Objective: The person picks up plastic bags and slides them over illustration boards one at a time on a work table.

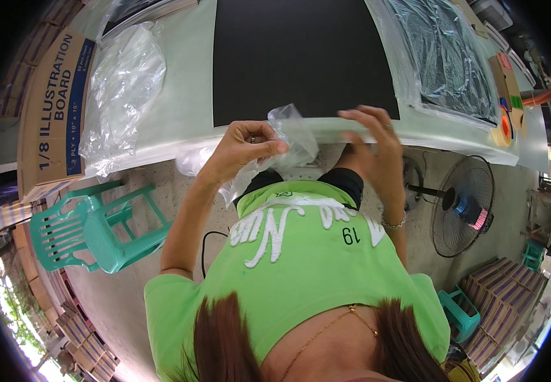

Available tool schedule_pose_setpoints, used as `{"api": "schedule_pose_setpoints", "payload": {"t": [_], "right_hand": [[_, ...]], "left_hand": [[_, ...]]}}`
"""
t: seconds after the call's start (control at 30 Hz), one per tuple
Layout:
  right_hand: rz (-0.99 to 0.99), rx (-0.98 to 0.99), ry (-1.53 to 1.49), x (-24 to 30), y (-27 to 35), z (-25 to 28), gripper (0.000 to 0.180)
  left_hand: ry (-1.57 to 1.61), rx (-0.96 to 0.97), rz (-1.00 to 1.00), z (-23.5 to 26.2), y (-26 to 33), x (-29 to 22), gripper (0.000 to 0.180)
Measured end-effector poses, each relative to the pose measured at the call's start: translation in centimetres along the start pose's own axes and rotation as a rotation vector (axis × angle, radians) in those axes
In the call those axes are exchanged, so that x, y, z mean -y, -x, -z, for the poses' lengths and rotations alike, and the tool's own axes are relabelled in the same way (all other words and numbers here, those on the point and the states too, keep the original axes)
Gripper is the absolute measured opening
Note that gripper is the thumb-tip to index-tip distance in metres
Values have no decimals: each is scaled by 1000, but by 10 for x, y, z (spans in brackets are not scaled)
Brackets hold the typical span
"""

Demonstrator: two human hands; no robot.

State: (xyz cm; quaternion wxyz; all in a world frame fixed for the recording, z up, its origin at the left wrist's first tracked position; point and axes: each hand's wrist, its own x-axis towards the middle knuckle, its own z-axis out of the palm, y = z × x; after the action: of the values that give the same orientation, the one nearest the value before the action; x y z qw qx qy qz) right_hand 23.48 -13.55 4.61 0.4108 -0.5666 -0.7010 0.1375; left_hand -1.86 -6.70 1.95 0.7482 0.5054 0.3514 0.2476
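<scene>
My left hand (240, 149) is closed in a pinch on a crumpled clear plastic bag (296, 135). The bag hangs at the table's front edge, above my lap, and part of it falls behind and below the hand. To its right, my right hand (379, 141) is raised with fingers apart and nothing visible in them; some of its fingers are smeared by motion. Just beyond both hands, a large flat black board (301, 63) lies on the pale table (183, 83), its near edge close to the front.
At the left stand a cardboard box (49, 121) and loose clear plastic (126, 89). Plastic-wrapped dark sheets (454, 70) lie at right, near a tape roll (502, 130). Below are a floor fan (461, 207), a green chair (113, 232) and a green stool (460, 315).
</scene>
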Motion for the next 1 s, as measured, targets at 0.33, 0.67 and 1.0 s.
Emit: {"api": "schedule_pose_setpoints", "payload": {"t": [0.33, 0.67, 1.0], "right_hand": [[394, 232, -198, 38, -39, -29, 43], [467, 63, -340, 41, -46, -47, 16], [17, -101, -1023, -11, -44, 0, 10]], "left_hand": [[284, 11, -55, -17, 4, -7, 25], [534, 138, -24, -5, 2, 1, 23], [327, -464, -93, 80, 42, 17, 29]]}}
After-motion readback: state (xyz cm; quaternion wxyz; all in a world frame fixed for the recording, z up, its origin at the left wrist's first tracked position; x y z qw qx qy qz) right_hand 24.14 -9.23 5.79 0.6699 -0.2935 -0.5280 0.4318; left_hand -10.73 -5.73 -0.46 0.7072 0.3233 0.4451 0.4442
